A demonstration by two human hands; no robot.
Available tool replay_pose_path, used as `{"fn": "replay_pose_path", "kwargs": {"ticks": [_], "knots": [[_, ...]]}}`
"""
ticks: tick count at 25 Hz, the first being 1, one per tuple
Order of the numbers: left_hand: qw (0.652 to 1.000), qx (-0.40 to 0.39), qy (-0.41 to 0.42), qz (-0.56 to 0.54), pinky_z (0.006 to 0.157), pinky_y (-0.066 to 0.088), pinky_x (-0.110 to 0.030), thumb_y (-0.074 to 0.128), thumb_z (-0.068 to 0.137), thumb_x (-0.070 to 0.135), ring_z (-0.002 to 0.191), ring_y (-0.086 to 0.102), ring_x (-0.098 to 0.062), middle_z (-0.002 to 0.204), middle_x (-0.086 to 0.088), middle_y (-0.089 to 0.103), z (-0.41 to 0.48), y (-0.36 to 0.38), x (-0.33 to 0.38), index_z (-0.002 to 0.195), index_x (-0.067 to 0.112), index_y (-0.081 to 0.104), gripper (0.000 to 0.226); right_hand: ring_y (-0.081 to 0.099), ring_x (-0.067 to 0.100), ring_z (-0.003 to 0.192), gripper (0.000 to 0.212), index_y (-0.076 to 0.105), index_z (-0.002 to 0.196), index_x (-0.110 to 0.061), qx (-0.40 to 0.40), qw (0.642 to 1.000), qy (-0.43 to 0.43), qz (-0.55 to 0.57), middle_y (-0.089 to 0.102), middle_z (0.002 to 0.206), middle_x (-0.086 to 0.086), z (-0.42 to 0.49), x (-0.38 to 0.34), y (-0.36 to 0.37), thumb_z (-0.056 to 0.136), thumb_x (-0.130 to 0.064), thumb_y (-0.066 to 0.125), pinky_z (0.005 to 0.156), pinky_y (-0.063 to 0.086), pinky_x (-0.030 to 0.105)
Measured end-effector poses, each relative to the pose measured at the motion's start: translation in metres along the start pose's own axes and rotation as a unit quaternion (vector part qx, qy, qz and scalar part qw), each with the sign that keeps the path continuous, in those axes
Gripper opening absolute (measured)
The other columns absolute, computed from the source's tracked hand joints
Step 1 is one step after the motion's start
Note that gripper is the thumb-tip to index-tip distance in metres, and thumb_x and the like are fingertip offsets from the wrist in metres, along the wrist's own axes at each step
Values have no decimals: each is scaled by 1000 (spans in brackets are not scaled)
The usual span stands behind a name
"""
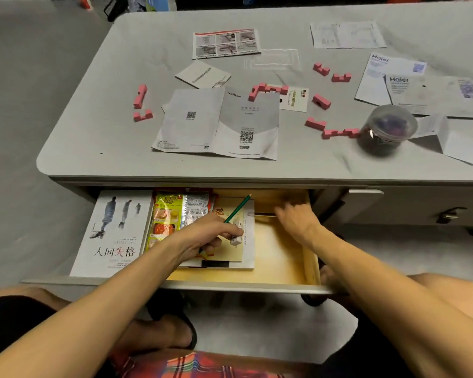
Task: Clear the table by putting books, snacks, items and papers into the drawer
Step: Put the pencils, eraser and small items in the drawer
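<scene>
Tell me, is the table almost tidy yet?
Not yet. Done: a white book, snack packets and another book sit in the drawer. In hand: the left hand holds a green pencil and eraser over it; the right hand is beside a pen. Left: pink blocks, papers and a clear jar on the table.

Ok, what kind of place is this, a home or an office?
Likely a home living room: a low coffee table with a pull-out drawer, and Haier leaflets and pink puzzle blocks scattered on top.
</scene>
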State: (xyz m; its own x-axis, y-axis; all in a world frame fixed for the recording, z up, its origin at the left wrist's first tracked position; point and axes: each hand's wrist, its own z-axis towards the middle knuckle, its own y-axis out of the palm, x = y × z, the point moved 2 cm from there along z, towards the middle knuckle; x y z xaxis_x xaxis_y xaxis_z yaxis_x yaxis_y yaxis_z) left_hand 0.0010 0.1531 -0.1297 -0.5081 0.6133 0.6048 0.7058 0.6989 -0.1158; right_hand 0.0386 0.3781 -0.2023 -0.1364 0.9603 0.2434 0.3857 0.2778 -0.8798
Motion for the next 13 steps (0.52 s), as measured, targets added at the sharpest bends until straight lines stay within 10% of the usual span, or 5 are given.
{"fn": "replay_pose_path", "kwargs": {"ticks": [7,13], "knots": [[998,-6,3,-55,39,20,-20,74,82,22,46,27,-8,86,-7,63,7,-3,-3,104,3,62,32,66,26,102,27,54,126,-12,17,1000,9,-12,62,117,8,0,-2,-2,100,-12,47,77,49,34],[996,4,20,-87,38,19,-19,74,84,23,44,27,-7,59,6,56,2,-2,-5,90,8,62,20,68,28,100,33,52,130,-7,-4,998,-28,53,62,121,13,-13,-4,6,98,-8,51,82,54,36]]}}
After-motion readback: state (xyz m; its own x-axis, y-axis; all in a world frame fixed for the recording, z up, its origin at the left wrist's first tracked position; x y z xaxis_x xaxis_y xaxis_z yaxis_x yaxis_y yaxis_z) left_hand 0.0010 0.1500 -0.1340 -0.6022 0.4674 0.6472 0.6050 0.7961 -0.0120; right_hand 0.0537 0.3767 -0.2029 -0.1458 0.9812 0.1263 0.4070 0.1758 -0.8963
